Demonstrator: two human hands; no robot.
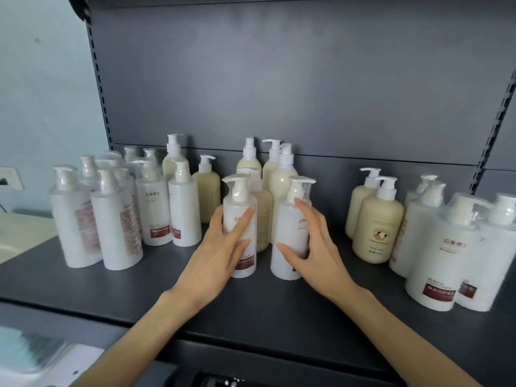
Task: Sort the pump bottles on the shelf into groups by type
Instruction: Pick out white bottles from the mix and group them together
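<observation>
Two white pump bottles with red labels stand at the middle front of the dark shelf (251,311). My left hand (223,247) wraps its fingers and thumb round the left white bottle (240,216). My right hand (312,244) curls round the right white bottle (290,227), thumb across its front. Both bottles stand upright on the shelf. Behind them stand several cream-coloured pump bottles (282,182).
Several white bottles (117,224) are grouped at the left, with a cream bottle (206,188) behind them. Two cream bottles (377,222) and several large white bottles (435,263) stand at the right. A grey back panel (279,79) closes the shelf. A pale wall lies left.
</observation>
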